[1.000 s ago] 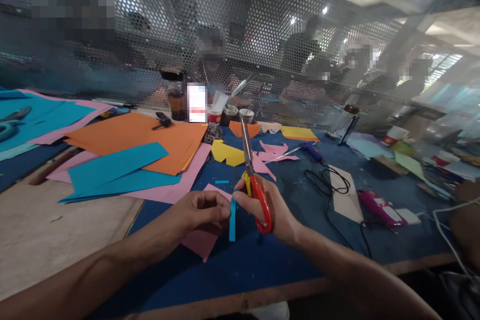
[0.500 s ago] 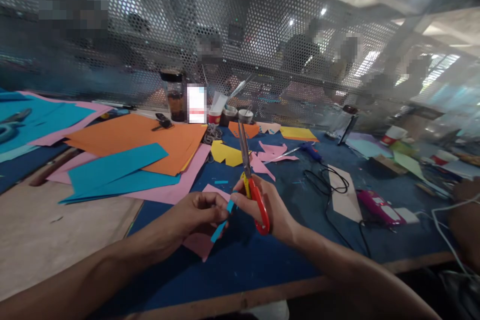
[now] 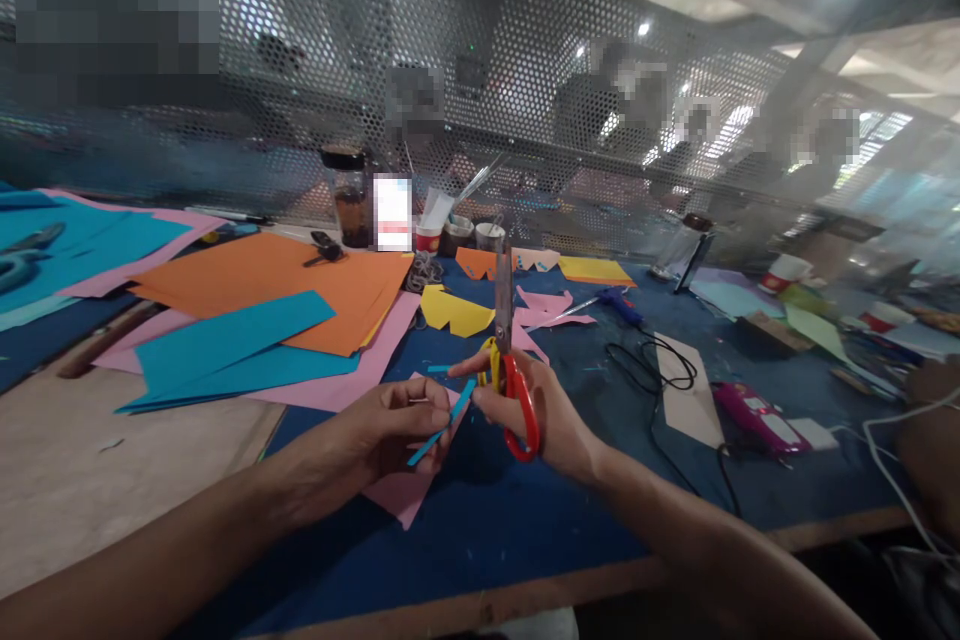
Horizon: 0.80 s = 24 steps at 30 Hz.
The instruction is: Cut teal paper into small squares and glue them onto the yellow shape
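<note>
A narrow blue paper strip (image 3: 433,441) is pinched in my left hand (image 3: 397,425), slanting up to the right. In my right hand (image 3: 551,410) are scissors (image 3: 517,410) with red and yellow handles, their blades together and pointing up, away from me. My right thumb is close to the strip's upper end; whether it touches cannot be told. Under my left hand lies a piece of pink paper (image 3: 401,500), partly hidden by the fingers. Another small blue strip (image 3: 438,369) rests on the table just beyond my hands.
Orange sheets (image 3: 255,270), folded blue paper (image 3: 240,345) and yellow paper (image 3: 456,310) lie ahead and left. To the right are a blue glue gun (image 3: 621,306) with a black cord and a magenta device (image 3: 761,415). Perforated metal mesh (image 3: 465,40) stands behind the table.
The scissors have turned more upright in my right hand. The blue strip now shows narrower in my left fingers, and my right index finger has stretched out to the left.
</note>
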Each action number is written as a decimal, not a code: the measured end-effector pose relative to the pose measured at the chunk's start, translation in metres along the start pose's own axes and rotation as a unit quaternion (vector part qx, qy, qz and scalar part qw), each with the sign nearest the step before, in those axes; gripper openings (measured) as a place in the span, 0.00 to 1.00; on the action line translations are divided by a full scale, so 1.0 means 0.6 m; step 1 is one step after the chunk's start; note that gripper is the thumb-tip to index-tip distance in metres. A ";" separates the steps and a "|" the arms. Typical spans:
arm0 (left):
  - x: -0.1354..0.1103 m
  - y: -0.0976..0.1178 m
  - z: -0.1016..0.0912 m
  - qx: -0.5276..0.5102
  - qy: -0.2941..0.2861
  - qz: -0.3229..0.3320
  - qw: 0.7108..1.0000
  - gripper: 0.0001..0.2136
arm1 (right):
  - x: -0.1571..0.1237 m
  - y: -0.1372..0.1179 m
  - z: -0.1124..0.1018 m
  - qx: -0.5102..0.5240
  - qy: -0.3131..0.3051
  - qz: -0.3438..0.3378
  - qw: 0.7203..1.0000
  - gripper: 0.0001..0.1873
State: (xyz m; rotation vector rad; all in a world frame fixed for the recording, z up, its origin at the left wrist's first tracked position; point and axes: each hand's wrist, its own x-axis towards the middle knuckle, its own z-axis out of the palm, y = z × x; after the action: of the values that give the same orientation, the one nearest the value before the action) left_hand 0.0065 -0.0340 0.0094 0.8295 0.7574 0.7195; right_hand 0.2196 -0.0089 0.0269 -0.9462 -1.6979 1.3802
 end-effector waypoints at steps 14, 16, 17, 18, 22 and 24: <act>-0.004 0.006 0.007 -0.107 0.054 0.018 0.993 0.11 | 0.000 0.025 0.005 0.056 0.025 0.006 0.998 0.14; -0.002 0.004 0.010 -0.096 0.075 0.023 0.992 0.15 | 0.001 0.029 0.008 0.072 0.031 0.006 0.997 0.14; 0.000 0.002 0.011 -0.089 0.083 0.028 0.992 0.16 | 0.001 0.031 0.009 0.079 0.034 0.008 0.996 0.14; 0.003 -0.001 0.011 -0.080 0.089 0.034 0.992 0.15 | 0.001 0.033 0.010 0.083 0.035 0.010 0.996 0.14; 0.009 -0.012 0.004 -0.025 0.106 0.075 0.991 0.08 | -0.003 0.032 0.015 0.077 -0.001 0.016 0.997 0.14; 0.010 -0.015 -0.002 -0.010 0.113 0.090 0.989 0.09 | -0.006 0.027 0.017 0.069 -0.022 0.016 0.997 0.15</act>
State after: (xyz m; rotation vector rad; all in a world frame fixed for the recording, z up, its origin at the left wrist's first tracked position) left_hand 0.0112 -0.0328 -0.0004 0.8138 0.8836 0.9928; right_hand 0.2140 -0.0143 0.0092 -0.8741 -1.6035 1.5279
